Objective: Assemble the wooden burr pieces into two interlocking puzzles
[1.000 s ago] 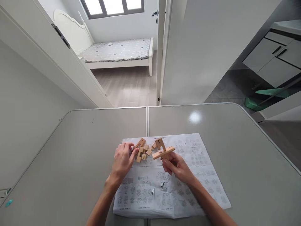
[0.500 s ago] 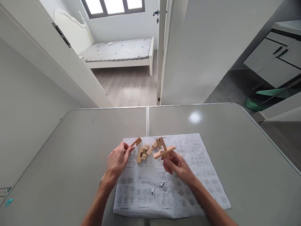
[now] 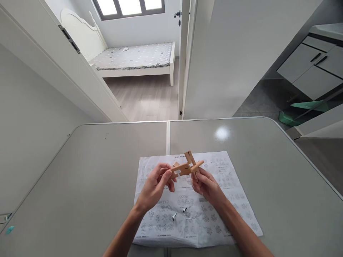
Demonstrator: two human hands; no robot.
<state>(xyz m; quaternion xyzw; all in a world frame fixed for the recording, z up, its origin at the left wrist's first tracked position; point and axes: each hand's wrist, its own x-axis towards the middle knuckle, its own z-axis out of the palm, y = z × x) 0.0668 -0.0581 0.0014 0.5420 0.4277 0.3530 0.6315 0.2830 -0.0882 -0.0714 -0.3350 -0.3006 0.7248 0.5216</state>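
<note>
My left hand (image 3: 158,180) pinches a notched wooden puzzle piece (image 3: 184,169), and its far end meets the pieces on the right. In my right hand (image 3: 205,184) are joined wooden puzzle pieces (image 3: 197,165); one flat piece with a dark mark (image 3: 189,157) sticks up from them. Both hands are above a printed instruction sheet (image 3: 222,185). Behind my left hand a loose wooden block (image 3: 176,164) shows in part; the other loose blocks are hidden by the hand and the piece.
Two small black-and-white figures (image 3: 174,216) lie on the lower middle of the sheet. The grey table (image 3: 93,178) has a seam down its middle. Beyond its far edge are a doorway and a bed (image 3: 134,57). Cabinets (image 3: 308,64) stand at the right.
My left hand has moved right with its notched piece, bringing it against the pieces in my right hand. The right-hand pieces have shifted slightly right and turned. The loose blocks are now mostly covered.
</note>
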